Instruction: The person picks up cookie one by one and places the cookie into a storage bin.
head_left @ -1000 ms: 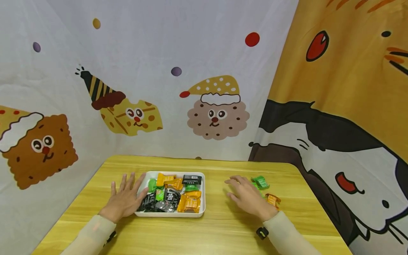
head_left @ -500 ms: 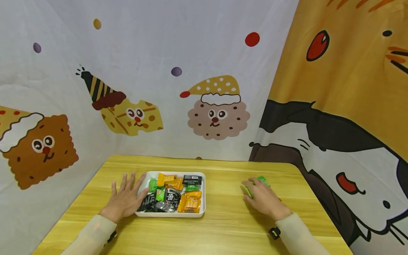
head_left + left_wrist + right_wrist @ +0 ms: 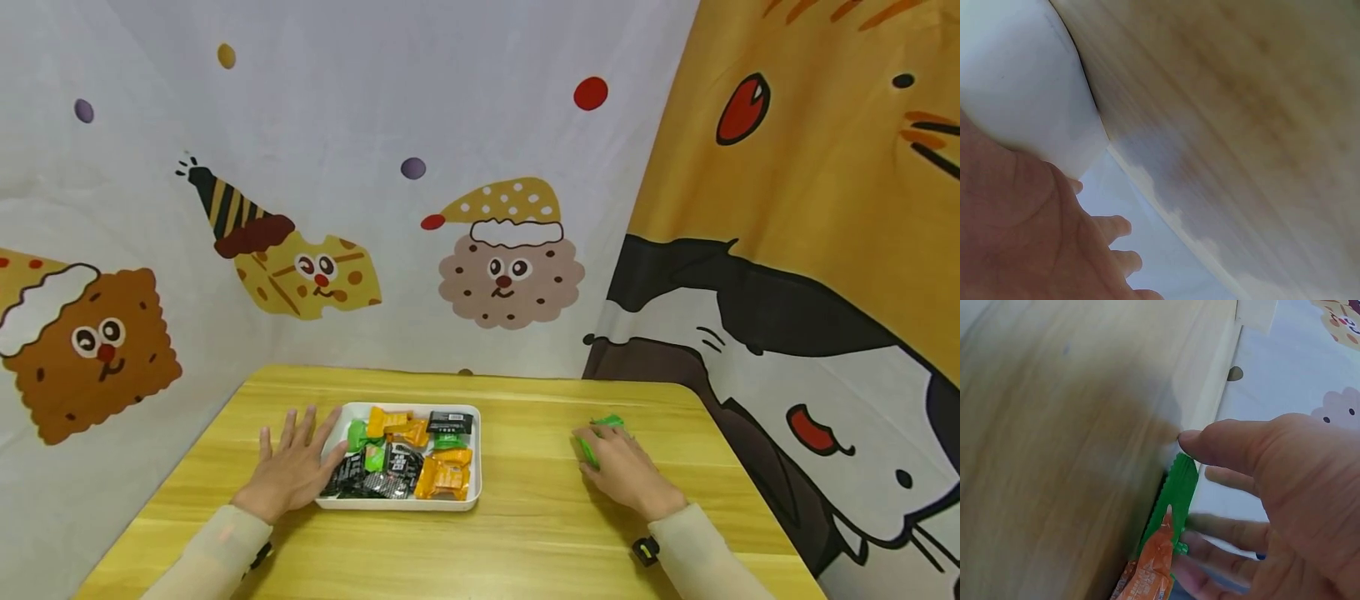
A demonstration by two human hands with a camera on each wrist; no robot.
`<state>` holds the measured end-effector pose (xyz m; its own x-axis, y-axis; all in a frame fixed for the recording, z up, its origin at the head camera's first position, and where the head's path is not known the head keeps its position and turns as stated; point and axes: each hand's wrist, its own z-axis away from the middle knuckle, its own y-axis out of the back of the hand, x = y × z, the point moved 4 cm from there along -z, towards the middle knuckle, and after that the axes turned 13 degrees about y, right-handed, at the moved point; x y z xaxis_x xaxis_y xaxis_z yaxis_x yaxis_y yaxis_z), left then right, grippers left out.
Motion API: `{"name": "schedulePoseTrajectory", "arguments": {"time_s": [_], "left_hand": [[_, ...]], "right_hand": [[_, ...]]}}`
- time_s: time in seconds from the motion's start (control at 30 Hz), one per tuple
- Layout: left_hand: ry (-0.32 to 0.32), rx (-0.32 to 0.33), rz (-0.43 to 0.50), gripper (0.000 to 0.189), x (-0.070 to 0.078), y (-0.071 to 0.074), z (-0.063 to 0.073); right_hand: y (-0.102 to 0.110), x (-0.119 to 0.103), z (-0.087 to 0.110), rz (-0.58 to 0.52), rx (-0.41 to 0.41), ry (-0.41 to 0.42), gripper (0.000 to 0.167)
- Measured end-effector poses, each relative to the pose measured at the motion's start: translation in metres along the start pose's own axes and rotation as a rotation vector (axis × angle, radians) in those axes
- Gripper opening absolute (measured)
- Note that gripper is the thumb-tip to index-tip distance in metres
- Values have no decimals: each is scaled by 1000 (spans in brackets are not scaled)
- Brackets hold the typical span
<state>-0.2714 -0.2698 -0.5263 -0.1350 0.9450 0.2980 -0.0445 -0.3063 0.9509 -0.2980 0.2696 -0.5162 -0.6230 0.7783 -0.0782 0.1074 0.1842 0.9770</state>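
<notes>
My left hand [image 3: 288, 467] lies with fingers spread at the left end of a white tray [image 3: 397, 505], its thumb over the rim. In the left wrist view the left palm [image 3: 1016, 225] is beside the tray's white outer wall [image 3: 1029, 75]. My right hand [image 3: 626, 468] reaches down over a few wrapped snacks on the table's right side. A green packet [image 3: 1175, 490] stands between its thumb and fingers in the right wrist view, thumb tip right at the packet's crimped end. An orange packet [image 3: 1150, 569] overlaps the green one there; in the head view the hand hides it.
Several green, black and orange wrapped snacks fill the tray, among them an orange packet [image 3: 444, 477] and a black packet [image 3: 450, 422]. The wooden table [image 3: 525, 533] ends at the back against a cartoon-printed cloth [image 3: 337, 100].
My right hand has moved right, onto the loose packets, and its fingers have come lower around the green one. The orange packet is now covered in the head view. My left hand stays put.
</notes>
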Motion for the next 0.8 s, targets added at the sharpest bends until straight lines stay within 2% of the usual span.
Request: {"name": "schedulePoseTrajectory", "arguments": {"time_s": [0.23, 0.47, 0.6, 0.67, 0.8], "left_hand": [[2, 13, -13, 76, 2, 4, 2], [1, 2, -24, 77, 3, 5, 2], [1, 3, -17, 77, 3, 7, 2], [-1, 6, -15, 77, 2, 6, 1], [3, -4, -17, 78, 0, 4, 0]], "right_hand": [[1, -3, -3, -121, -35, 46, 56], [1, -6, -4, -143, -64, 59, 55], [-3, -3, -6, -174, -9, 139, 52], [-10, 4, -6, -183, 37, 204, 51], [-11, 3, -7, -179, 48, 230, 50]]}}
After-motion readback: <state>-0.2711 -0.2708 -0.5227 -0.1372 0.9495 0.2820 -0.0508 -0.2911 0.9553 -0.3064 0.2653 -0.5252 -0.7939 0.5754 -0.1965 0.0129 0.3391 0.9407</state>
